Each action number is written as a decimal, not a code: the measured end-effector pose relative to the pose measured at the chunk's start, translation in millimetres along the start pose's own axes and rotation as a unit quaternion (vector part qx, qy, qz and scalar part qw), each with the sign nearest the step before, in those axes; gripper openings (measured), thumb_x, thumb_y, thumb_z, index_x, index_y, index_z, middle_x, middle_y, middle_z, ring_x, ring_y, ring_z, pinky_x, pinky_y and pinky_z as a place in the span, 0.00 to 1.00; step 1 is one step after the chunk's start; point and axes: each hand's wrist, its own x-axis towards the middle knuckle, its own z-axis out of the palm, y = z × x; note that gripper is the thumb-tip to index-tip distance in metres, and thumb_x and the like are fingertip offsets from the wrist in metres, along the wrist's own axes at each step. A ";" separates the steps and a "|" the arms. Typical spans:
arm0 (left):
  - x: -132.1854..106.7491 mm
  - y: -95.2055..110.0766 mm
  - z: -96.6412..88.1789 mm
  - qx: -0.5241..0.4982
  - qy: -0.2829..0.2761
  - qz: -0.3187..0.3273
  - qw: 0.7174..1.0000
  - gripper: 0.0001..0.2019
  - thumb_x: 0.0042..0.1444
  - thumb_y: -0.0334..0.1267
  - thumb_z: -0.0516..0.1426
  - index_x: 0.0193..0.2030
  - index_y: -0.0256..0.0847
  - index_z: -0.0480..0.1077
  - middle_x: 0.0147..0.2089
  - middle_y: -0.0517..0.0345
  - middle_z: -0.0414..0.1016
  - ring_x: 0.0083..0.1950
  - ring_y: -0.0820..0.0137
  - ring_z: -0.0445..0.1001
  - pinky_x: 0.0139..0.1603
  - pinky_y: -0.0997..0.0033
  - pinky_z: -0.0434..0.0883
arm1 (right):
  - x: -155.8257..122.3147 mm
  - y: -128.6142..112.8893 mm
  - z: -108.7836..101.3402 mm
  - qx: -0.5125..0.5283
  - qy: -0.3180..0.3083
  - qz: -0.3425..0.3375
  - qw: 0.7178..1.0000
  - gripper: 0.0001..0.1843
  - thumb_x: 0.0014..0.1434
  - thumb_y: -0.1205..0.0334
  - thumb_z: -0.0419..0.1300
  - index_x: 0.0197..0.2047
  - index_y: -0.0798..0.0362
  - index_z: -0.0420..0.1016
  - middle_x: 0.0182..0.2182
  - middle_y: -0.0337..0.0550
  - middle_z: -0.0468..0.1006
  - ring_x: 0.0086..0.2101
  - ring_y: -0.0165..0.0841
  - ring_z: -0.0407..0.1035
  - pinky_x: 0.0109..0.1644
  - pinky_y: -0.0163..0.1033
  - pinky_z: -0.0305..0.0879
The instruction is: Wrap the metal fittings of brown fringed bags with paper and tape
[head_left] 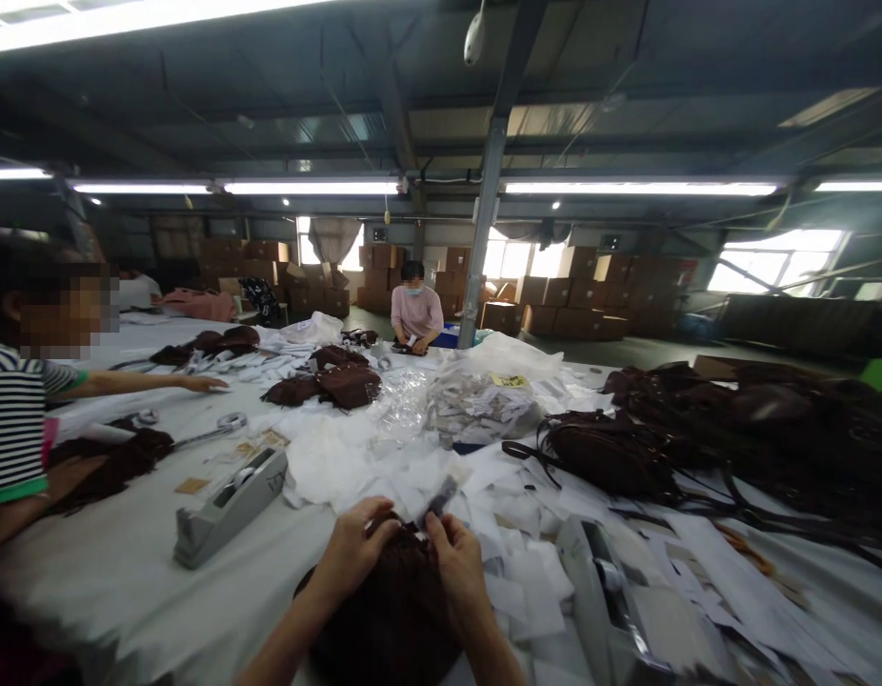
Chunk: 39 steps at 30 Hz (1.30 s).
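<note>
A dark brown bag [388,610], soft and gathered at its top, sits on the table right in front of me. My left hand [355,548] is closed on the bag's upper edge, thumb and fingers pinched together. Beside it, at the same edge, my right hand [456,562] pinches a small dark strip in clear wrapping [441,497], which points up and away; its exact kind is too blurred to tell. White paper sheets [533,572] lie loose just right of my right hand.
Grey tape dispensers stand left [230,510] and right [602,591] of the bag. Brown bags [627,453] heap up at the right. Paper packets [484,405] pile ahead. A person in a striped top [16,419] reaches across at the left; another person [416,310] works across the table.
</note>
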 end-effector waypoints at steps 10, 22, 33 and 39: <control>-57.3 -44.1 -9.7 0.109 -0.056 -0.163 0.979 0.28 0.57 0.61 0.44 0.21 0.39 0.66 0.23 0.58 0.69 0.30 0.65 0.68 0.35 0.70 0.62 | 31.2 -6.3 0.6 0.080 0.063 0.061 0.993 0.20 0.43 0.47 0.68 0.27 0.54 0.70 0.18 0.33 0.70 0.18 0.23 0.61 0.21 0.29 0.54; -36.1 -25.5 -5.6 0.029 0.084 -0.094 0.992 0.18 0.57 0.52 0.51 0.37 0.41 0.73 0.36 0.54 0.74 0.39 0.63 0.71 0.44 0.67 0.64 | 58.5 -22.6 26.8 0.056 -0.004 0.043 0.997 0.19 0.49 0.46 0.62 0.31 0.54 0.66 0.23 0.40 0.78 0.13 0.21 0.59 0.17 0.29 0.49; 12.0 -49.1 46.3 -0.197 -0.084 -0.100 0.972 0.21 0.55 0.58 0.50 0.29 0.40 0.61 0.24 0.65 0.62 0.25 0.74 0.61 0.28 0.74 0.60 | 60.3 -26.6 28.5 -0.147 0.000 -0.076 0.986 0.23 0.51 0.42 0.60 0.29 0.57 0.76 0.12 0.35 0.68 0.16 0.28 0.62 0.22 0.33 0.56; 17.4 -45.0 49.1 -0.204 -0.020 -0.095 0.974 0.20 0.56 0.57 0.50 0.28 0.41 0.59 0.24 0.66 0.58 0.26 0.74 0.59 0.29 0.73 0.59 | 34.2 12.1 31.3 -0.265 -0.005 -0.088 0.960 0.24 0.53 0.41 0.57 0.24 0.54 0.77 0.14 0.40 0.72 0.19 0.32 0.65 0.25 0.35 0.57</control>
